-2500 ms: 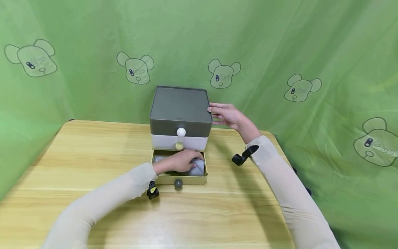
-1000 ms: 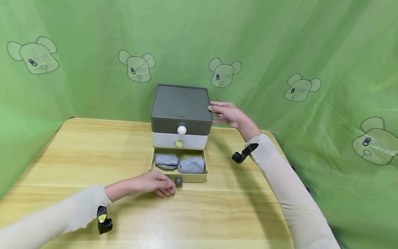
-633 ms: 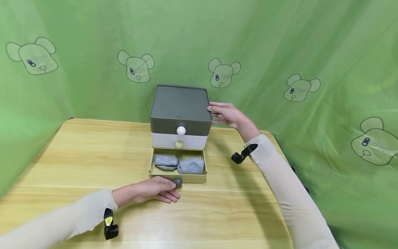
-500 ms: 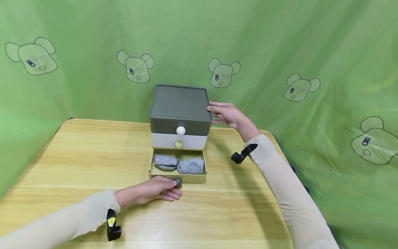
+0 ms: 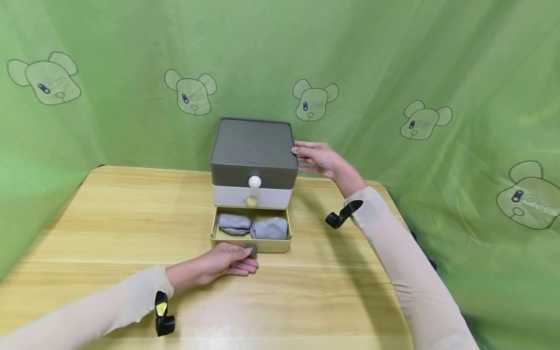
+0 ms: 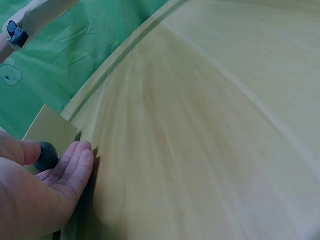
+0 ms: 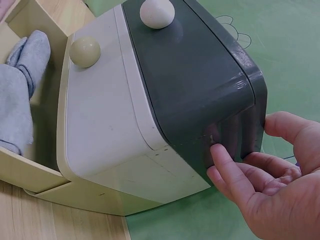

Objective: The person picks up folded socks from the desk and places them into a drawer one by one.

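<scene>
A three-tier desktop drawer box has a dark grey top tier [image 5: 255,143], a white middle tier [image 5: 238,195] and an olive-yellow bottom drawer [image 5: 275,246]. That bottom drawer is pulled out, with two folded grey cloths [image 5: 235,222] [image 5: 270,228] lying side by side in it. My left hand [image 5: 220,262] pinches the drawer's dark grey round knob [image 6: 47,156] between thumb and fingers. At the box's right side, my right hand [image 7: 270,177] touches the dark tier with nearly straight fingertips, its thumb [image 5: 297,150] at the top edge.
The box stands near the back of a light wooden table [image 5: 144,214]. Behind and to the right hangs a green curtain [image 5: 258,43] with bear-head prints. A white knob [image 5: 254,182] and a pale yellow knob [image 5: 251,201] stick out of the upper tiers.
My left hand has come out of the drawer, leaving the cloth inside, and taken hold of the dark knob. The drawer appears slightly further in. My right hand has stayed at the box's side.
</scene>
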Demonstrator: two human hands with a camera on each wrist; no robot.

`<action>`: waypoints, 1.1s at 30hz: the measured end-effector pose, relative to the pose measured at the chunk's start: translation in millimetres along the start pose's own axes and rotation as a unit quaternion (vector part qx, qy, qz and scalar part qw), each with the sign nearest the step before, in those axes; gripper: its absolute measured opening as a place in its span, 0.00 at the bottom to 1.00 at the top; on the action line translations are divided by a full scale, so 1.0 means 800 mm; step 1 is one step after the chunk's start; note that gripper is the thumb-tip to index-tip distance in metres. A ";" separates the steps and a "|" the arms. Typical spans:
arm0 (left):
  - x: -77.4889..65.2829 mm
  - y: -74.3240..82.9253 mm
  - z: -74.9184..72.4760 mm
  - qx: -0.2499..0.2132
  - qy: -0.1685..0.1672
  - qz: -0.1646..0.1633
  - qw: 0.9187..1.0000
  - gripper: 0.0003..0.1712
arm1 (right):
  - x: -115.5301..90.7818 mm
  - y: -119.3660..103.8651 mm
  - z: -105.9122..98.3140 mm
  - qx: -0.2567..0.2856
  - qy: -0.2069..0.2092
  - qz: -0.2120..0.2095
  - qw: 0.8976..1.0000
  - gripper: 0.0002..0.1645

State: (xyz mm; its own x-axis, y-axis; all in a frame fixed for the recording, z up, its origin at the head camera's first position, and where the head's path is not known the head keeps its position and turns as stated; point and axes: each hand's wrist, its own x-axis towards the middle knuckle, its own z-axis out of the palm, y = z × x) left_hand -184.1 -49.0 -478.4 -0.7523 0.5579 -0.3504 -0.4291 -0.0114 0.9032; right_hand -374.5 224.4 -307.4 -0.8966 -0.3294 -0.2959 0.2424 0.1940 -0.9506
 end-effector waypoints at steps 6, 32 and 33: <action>0.007 0.006 -0.003 0.009 0.001 0.004 1.000 0.23 | 0.000 0.000 0.001 0.003 0.001 0.000 1.000 0.37; 0.034 0.022 -0.023 0.006 0.019 -0.006 1.000 0.23 | -0.001 -0.002 0.002 0.006 0.008 0.006 1.000 0.37; 0.035 0.023 -0.023 0.004 0.019 -0.008 1.000 0.23 | -0.001 -0.002 0.002 0.005 0.006 0.006 1.000 0.37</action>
State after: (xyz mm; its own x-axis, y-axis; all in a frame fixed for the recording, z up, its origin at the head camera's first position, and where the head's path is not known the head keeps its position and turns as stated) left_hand -222.0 -49.1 -476.4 -0.7640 0.5263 -0.3732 -0.4367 0.0041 0.8996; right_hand -373.6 223.2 -305.8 -0.8976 -0.3167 -0.3068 0.2573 0.1889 -0.9477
